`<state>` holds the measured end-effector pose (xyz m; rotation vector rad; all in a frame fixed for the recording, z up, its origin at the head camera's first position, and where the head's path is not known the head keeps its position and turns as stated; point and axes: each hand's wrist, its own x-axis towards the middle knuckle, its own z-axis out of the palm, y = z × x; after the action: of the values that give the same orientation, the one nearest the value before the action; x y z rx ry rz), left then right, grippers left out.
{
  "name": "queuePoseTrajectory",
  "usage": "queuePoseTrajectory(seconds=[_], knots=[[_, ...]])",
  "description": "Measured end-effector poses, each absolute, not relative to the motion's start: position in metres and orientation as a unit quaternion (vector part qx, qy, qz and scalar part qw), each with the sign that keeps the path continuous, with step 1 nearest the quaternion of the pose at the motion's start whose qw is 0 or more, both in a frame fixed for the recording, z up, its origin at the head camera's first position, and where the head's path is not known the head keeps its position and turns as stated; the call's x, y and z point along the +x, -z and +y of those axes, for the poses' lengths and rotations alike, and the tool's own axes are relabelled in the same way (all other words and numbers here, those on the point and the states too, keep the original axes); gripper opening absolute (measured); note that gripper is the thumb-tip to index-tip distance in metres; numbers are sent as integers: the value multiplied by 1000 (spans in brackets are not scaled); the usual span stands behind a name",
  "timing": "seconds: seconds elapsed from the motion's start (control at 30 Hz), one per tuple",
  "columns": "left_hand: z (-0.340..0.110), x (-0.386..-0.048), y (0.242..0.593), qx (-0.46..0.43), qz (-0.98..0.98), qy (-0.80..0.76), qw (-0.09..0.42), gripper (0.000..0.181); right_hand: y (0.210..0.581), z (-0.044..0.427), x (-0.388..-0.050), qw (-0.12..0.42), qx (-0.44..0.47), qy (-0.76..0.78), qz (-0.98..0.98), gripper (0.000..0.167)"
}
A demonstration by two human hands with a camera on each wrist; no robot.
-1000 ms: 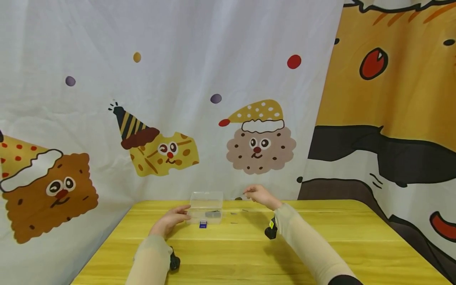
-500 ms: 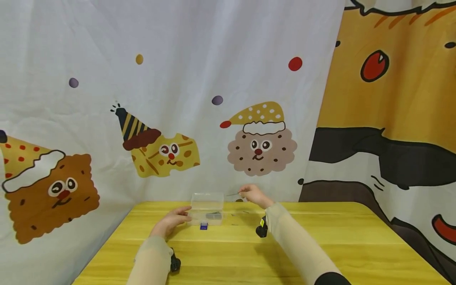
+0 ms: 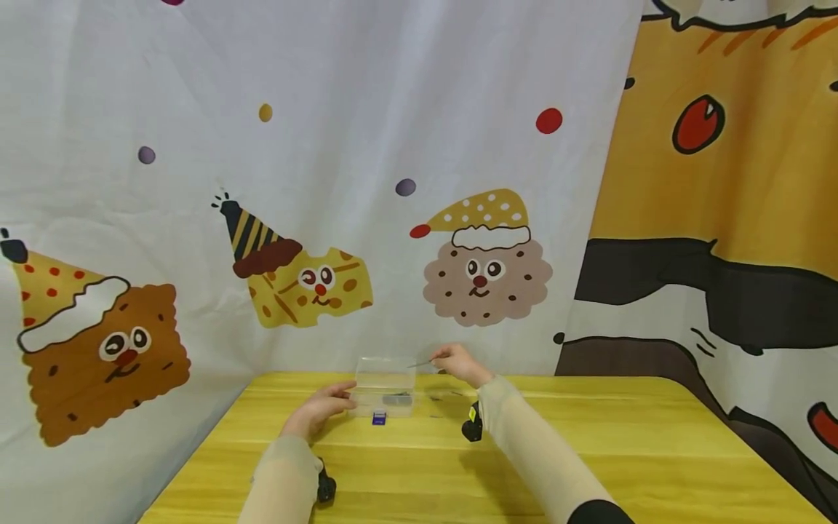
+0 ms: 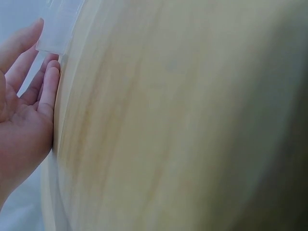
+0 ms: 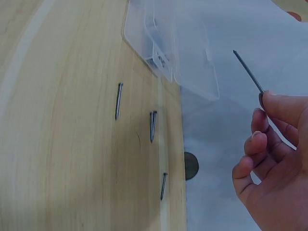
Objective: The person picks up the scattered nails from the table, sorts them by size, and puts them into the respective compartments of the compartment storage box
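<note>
A clear plastic box (image 3: 385, 402) stands with its lid (image 5: 195, 57) raised near the table's back edge; nails lie inside. My left hand (image 3: 321, 409) rests at the box's left side, thumb and fingers apart around its end; in the left wrist view the hand (image 4: 26, 96) touches the box's corner (image 4: 58, 29). Above the table, right of the box, my right hand (image 3: 460, 364) pinches one long nail (image 5: 248, 71) between thumb and index finger, its free end toward the box. In the right wrist view the other fingers of that hand (image 5: 274, 154) curl loosely.
Several loose nails lie on the wooden table (image 5: 72, 144) right of the box, one of them (image 5: 119, 101) nearer the front. A small blue item (image 3: 379, 418) sits just before the box. Behind the table hangs a printed curtain (image 3: 393, 94).
My right hand, with the nail pinched, has moved left toward the box's raised lid. The left hand keeps its place at the box. The head view has shifted slightly.
</note>
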<state>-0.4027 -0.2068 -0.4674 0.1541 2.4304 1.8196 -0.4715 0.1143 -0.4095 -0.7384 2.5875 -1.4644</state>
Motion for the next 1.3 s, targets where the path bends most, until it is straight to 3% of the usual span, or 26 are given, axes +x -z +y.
queuePoseTrajectory(seconds=[0.57,1.3], knots=[[-206,-404,469,34,793,-605,56,58,412,89,-471,18,-268,450,852,21],[-202,-395,461,38,798,-599,57,57,424,71,-466,37,-268,426,863,14]])
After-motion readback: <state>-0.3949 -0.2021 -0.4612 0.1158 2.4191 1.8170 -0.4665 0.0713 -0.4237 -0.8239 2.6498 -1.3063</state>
